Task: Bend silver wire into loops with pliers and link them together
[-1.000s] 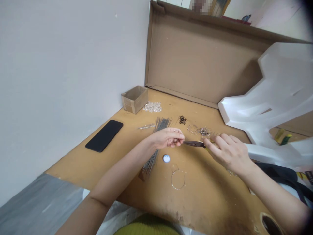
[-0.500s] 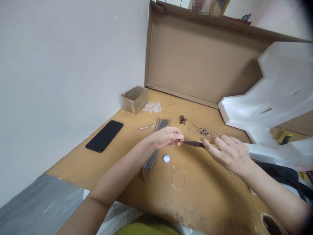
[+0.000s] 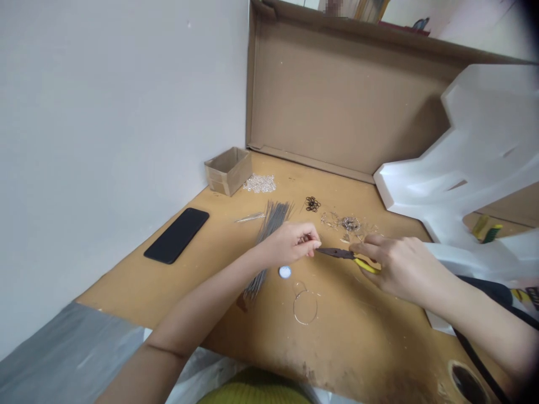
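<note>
My right hand [image 3: 396, 261] is wrapped round the yellow handles of needle-nose pliers [image 3: 339, 253], whose dark jaws point left. At the jaw tips, the fingers of my left hand [image 3: 298, 245] are pinched together; whatever they hold is too small to make out. Beneath my left forearm and hand lies a bundle of thin grey metal wires [image 3: 273, 216]. A small round white-and-blue disc [image 3: 285, 272] rests just below my left hand. Closer to me on the table is a thin wire ring [image 3: 305, 307] with a smaller loop at its top.
A black phone [image 3: 177, 235] lies at left. Clear beads [image 3: 260, 183] are heaped beside a small cardboard box [image 3: 228, 171]. Black rings [image 3: 312, 204] and tangled wire pieces [image 3: 349, 224] lie beyond my hands. A large cardboard tray [image 3: 349, 101] stands behind, and white moulded foam [image 3: 492, 123] stands at right.
My right hand has turned and shifted slightly right and down, so the pliers' yellow handle now shows. My left hand has moved a little right and down, its fingers still pinched at the tips.
</note>
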The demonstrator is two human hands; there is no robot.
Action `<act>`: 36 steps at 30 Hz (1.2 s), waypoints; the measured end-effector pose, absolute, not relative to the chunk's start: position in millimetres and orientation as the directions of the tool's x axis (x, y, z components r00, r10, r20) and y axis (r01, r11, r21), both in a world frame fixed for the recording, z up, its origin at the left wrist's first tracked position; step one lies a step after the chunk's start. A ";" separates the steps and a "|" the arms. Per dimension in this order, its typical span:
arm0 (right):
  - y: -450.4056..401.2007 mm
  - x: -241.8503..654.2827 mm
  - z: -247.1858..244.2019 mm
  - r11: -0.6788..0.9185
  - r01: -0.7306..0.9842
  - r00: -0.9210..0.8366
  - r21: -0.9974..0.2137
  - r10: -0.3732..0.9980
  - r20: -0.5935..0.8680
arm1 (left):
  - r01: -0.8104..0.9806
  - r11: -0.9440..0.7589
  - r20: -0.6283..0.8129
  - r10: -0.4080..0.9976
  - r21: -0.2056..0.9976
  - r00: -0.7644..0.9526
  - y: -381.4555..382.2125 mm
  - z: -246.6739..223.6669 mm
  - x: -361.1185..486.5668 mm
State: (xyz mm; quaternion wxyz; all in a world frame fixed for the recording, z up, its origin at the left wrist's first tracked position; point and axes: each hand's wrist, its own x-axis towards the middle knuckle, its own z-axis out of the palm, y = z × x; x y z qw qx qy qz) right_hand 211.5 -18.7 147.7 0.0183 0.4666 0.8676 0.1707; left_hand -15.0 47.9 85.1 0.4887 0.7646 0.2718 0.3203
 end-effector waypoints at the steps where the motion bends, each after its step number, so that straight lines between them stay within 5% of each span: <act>1: -18.5 211.4 148.6 0.496 0.817 -0.547 0.294 0.828 0.124 | 0.119 -0.418 0.249 0.720 0.901 0.648 47.2 85.8 -15.3; 9: -17.6 209.2 150.8 0.425 0.888 -0.440 0.173 0.896 0.054 | 0.183 -0.574 0.340 0.680 0.799 0.649 44.5 87.9 -14.9; 18: -18.2 218.1 143.3 0.452 0.890 -0.454 0.054 0.890 0.046 | 0.125 -0.394 0.229 0.733 0.911 0.640 47.6 84.9 -14.0; 26: -33.8 219.4 144.1 0.370 0.905 -0.411 0.208 0.887 0.210 | -0.115 -0.255 0.266 0.705 0.960 0.657 53.8 91.5 -18.7; 36: -39.3 198.4 151.1 0.373 0.882 -0.446 0.288 0.859 0.251 | -0.012 -0.383 0.304 0.711 0.924 0.634 49.9 93.6 -19.5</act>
